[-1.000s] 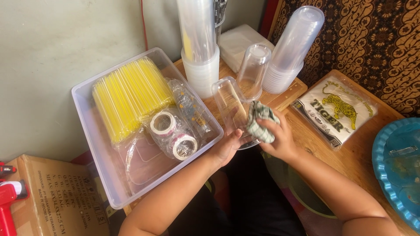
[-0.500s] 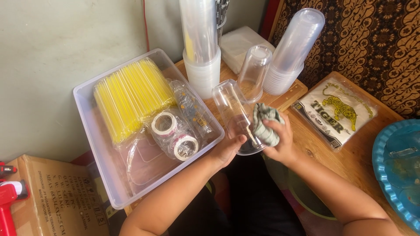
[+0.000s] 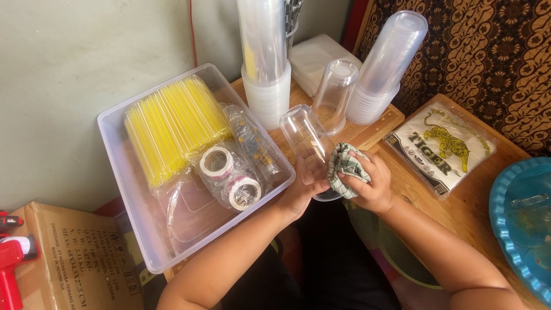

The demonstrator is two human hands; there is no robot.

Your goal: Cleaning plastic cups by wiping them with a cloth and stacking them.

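My left hand [image 3: 303, 189] grips a clear plastic cup [image 3: 304, 143] lying on its side, its mouth toward me. My right hand [image 3: 372, 182] holds a green checked cloth [image 3: 343, 166] pressed against the cup's rim. Both hands are over the near edge of the wooden table [image 3: 476, 206]. An upside-down clear cup [image 3: 336, 92] stands just behind, between two tall stacks of clear cups [image 3: 265, 51] and tubs [image 3: 384, 69].
A clear plastic bin [image 3: 135, 212] on the left holds yellow straws [image 3: 172, 126] and rolls of tape [image 3: 229, 178]. A printed white packet [image 3: 439, 150] lies on the right, beside a blue basket [image 3: 516, 224]. A cardboard box [image 3: 69, 258] sits lower left.
The cloth has moved from the cup's side to its rim, and the cup has turned slightly in my left hand.
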